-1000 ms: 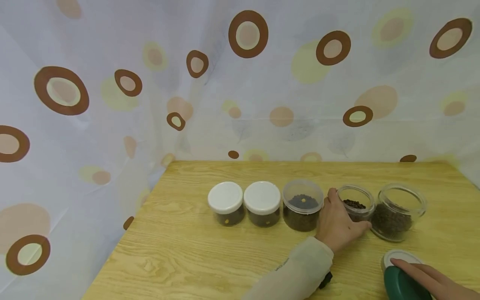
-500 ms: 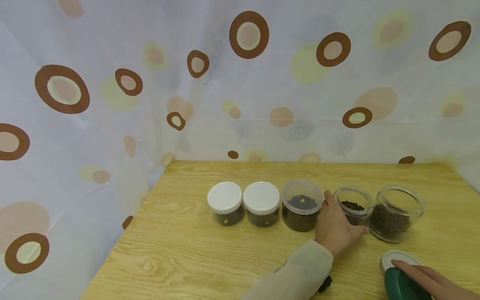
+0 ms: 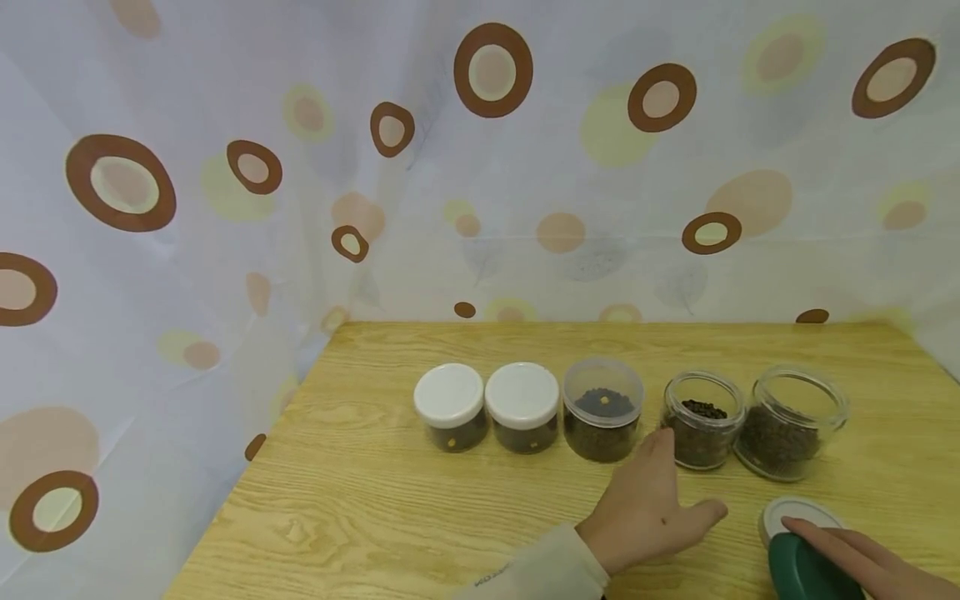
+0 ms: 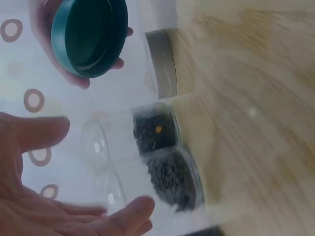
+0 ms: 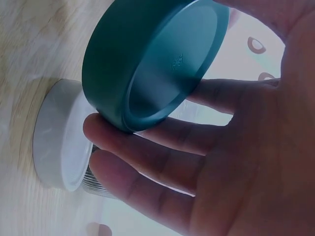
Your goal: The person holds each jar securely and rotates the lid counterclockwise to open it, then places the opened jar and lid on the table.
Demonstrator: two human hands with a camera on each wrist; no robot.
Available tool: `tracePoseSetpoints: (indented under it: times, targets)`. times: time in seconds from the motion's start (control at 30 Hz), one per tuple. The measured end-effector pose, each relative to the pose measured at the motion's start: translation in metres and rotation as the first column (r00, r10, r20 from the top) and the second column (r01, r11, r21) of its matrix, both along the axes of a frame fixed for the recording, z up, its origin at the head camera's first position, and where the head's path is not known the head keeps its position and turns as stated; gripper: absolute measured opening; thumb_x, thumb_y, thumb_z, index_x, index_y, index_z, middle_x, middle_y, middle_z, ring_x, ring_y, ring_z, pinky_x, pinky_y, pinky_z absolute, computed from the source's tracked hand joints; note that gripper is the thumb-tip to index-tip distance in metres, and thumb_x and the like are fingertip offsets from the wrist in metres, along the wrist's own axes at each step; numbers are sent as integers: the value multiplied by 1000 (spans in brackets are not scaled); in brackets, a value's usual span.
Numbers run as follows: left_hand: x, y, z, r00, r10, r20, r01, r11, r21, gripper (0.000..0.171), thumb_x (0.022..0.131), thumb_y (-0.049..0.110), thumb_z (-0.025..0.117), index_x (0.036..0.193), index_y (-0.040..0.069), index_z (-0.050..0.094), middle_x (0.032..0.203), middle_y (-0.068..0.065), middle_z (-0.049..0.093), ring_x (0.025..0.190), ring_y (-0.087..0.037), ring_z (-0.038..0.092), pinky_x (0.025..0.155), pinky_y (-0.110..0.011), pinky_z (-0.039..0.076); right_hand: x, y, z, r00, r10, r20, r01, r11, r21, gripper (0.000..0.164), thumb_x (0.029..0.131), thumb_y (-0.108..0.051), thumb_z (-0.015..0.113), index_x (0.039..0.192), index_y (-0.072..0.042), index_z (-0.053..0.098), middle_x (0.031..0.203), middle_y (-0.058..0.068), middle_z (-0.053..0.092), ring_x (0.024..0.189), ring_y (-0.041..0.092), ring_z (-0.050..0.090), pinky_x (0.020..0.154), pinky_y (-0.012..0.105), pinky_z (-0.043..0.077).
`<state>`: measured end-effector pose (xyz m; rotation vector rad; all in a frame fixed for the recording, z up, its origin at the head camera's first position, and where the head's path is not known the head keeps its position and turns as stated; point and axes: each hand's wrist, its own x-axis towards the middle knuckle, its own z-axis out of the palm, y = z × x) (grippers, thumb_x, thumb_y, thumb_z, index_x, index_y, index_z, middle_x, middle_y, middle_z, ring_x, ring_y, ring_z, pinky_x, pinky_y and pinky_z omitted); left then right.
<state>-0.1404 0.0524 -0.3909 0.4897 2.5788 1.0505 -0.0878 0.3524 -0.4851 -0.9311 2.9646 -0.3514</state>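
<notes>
My left hand (image 3: 645, 508) is held just in front of an uncovered glass jar (image 3: 701, 446) of dark, bean-like bits, thumb and fingers spread. Nothing is in that hand (image 4: 29, 191) in the left wrist view. My right hand (image 3: 888, 567), at the lower right, holds a green round lid (image 3: 810, 571) by its edge. The lid (image 5: 118, 64) is tilted in the right wrist view, fingers under its rim. Beside it a white lid (image 3: 795, 510) lies on the table. Another uncovered glass jar (image 3: 780, 446) with dark contents stands right of the first.
Two white-lidded jars (image 3: 450, 396) stand in a row at the left on the wooden table (image 3: 360, 517). A clear jar (image 3: 603, 433) with dark contents and a translucent upper part stands between them and the glass jars. A patterned curtain (image 3: 420, 200) hangs behind.
My left hand has let go of the middle glass jar and drawn back toward me, a little to the left. The right hand with the green lid has stayed nearly still.
</notes>
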Motion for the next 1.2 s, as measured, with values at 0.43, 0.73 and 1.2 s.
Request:
tracePoseSetpoints:
  times: [0.43, 0.73, 1.2]
  targets:
    - [15, -84, 16, 839, -293, -458, 230, 955, -190, 47, 99, 45, 55, 136, 16, 56, 144, 3, 55, 132, -10, 54, 105, -24, 47, -3, -15, 4, 994, -11, -109, -2, 993, -114, 100, 84, -34, 77, 159, -38, 11, 138, -35, 22, 113, -18, 39, 64, 19, 43]
    - [34, -126, 17, 852, -356, -385, 279, 929, -242, 45, 99, 44, 56, 136, 18, 57, 149, 3, 49, 137, -12, 49, 108, -27, 46, -2, -41, 31, 995, -99, -31, 96, 992, -77, 110, 77, -45, 82, 159, -36, 10, 137, 13, 44, 110, 8, 52, 64, 25, 45]
    - [44, -158, 6, 903, -330, -274, 272, 935, -227, 58, 99, 47, 55, 148, 17, 43, 152, 0, 47, 140, -16, 46, 111, -32, 44, -31, -88, 70, 973, -134, 190, 140, 990, -21, 101, 73, -51, 82, 153, -12, 35, 141, 26, 47, 112, 45, 59, 71, 45, 54]
